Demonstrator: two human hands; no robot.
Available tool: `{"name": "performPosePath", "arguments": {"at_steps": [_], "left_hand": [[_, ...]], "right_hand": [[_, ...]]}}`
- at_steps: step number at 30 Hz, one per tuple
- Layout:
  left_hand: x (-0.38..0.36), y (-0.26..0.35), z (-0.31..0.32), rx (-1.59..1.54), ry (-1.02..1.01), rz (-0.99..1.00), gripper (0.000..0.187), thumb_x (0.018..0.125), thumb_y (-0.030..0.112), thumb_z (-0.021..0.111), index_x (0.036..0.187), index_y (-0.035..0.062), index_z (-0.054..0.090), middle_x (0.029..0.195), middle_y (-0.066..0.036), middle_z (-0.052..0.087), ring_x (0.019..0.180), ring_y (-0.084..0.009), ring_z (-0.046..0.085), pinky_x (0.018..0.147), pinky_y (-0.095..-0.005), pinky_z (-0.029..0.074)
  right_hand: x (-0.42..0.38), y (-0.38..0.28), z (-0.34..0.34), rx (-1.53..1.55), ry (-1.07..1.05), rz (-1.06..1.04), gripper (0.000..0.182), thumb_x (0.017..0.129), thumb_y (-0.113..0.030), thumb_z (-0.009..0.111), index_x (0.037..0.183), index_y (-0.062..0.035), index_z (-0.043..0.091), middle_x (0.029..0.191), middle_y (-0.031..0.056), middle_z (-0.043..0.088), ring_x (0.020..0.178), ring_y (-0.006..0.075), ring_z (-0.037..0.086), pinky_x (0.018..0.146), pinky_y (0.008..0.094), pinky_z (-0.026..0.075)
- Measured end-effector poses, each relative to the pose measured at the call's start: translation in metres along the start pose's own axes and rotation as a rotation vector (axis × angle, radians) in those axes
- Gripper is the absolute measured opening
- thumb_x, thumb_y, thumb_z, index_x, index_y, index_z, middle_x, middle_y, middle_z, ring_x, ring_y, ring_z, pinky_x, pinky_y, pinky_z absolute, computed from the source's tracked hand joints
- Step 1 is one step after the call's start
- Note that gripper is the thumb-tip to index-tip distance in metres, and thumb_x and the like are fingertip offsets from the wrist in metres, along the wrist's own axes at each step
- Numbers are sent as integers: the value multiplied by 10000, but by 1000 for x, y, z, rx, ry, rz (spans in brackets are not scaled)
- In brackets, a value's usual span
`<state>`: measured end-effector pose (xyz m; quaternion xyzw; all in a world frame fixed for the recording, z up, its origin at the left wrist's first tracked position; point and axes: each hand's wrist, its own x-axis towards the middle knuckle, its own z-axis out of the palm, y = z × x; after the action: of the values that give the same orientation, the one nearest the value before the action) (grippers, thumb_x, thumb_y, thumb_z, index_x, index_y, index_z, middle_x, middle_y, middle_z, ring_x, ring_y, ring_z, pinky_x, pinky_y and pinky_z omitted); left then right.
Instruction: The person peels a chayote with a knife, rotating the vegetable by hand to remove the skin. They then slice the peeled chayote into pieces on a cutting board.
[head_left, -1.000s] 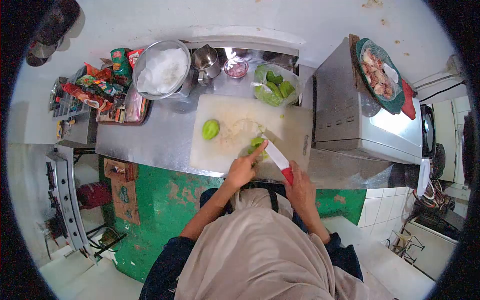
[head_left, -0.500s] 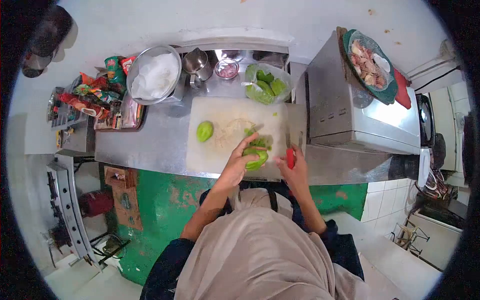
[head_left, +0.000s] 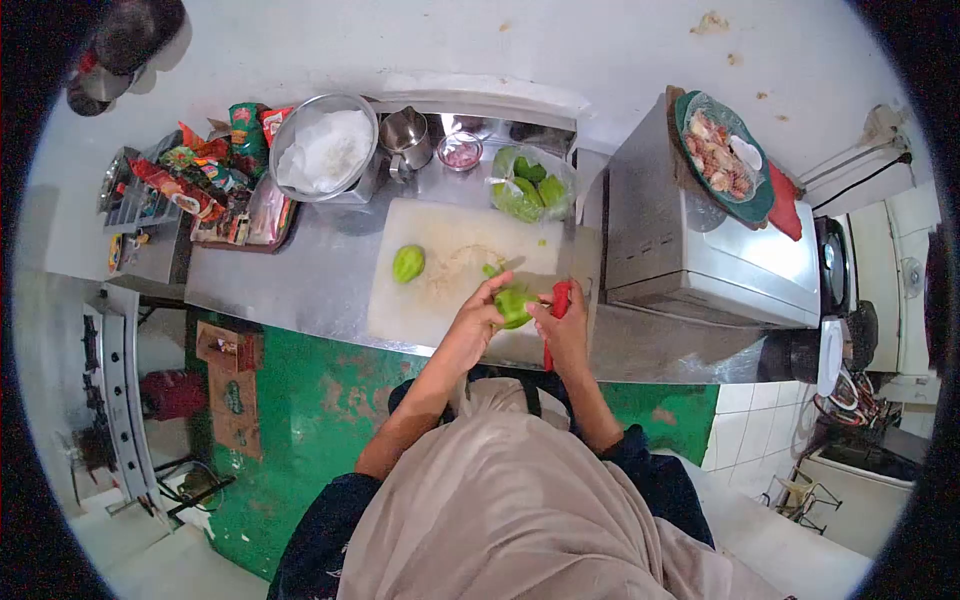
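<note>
My left hand [head_left: 474, 328] is closed around a green chayote [head_left: 513, 308] over the right part of the white cutting board [head_left: 395, 312]. In my right hand [head_left: 566, 332] is a red-handled knife [head_left: 561, 294], close against the chayote's right side. The thumb and fingertips of that hand reach to the chayote. I cannot make out the knife's blade. Small green pieces [head_left: 490, 270] lie on the board just beyond my left fingers. Another whole chayote [head_left: 408, 264] rests on the board's left side.
Behind the board stand a clear bag of green vegetables [head_left: 530, 185], a small bowl of reddish pieces [head_left: 460, 152], a metal jug [head_left: 405, 138] and a large bowl with white lining [head_left: 324, 150]. Packets [head_left: 190, 175] lie left. A metal appliance [head_left: 700, 230] bearing a meat plate [head_left: 722, 155] stands right.
My right hand has moved left with the knife, up to the chayote. The knife has turned in the hand. My left hand still holds the chayote, and the camera view has shifted slightly.
</note>
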<state>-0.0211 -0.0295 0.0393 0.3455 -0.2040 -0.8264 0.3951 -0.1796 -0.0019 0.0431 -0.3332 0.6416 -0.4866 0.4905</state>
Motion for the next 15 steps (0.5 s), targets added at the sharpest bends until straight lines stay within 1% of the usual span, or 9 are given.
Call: {"name": "performPosePath", "arguments": {"at_steps": [2,5,8,11,14,15], "left_hand": [[3,-3,-8,-34,121,-17,549,809,-27,496,1345,79,454,1138,-63,552,973,-133,552,785,-235,468],[23,-29,-38,148,307,67,361,902,90,549,1258,37,532,931,-24,619,856,-122,591,732,-229,470],[40,-47,-56,320,302,113,333,931,188,579,1206,0,573,825,-12,648,744,-88,591,688,-225,463],[56,-61,-69,658,357,165,357,911,232,606,1195,15,595,906,-76,697,725,-156,624,727,-258,489],[65,-73,-76,667,335,202,356,890,157,611,1213,9,590,1037,-111,697,868,-159,657,796,-276,493],[62,-72,-68,665,336,256,351,877,127,607,1210,17,596,1056,-114,692,909,-169,656,822,-286,489]], "right_hand": [[2,5,-5,-12,58,-27,683,777,-53,719,1344,-24,339,926,64,590,572,83,513,452,208,404],[5,24,-11,-18,152,-147,583,775,-38,715,1256,-27,386,875,51,568,558,76,507,444,201,397],[-3,14,-10,55,146,-141,488,773,-29,714,1161,-39,418,856,47,557,540,71,497,434,196,389],[-12,1,-14,117,97,-87,638,774,-51,722,1305,-21,367,966,80,569,684,102,528,520,224,451],[-15,-3,-16,174,82,-91,530,788,-64,718,1207,-25,395,941,69,563,641,97,520,486,220,437],[-15,-2,-17,170,94,-91,494,790,-63,717,1169,-29,403,918,63,561,621,93,516,476,218,429]]}}
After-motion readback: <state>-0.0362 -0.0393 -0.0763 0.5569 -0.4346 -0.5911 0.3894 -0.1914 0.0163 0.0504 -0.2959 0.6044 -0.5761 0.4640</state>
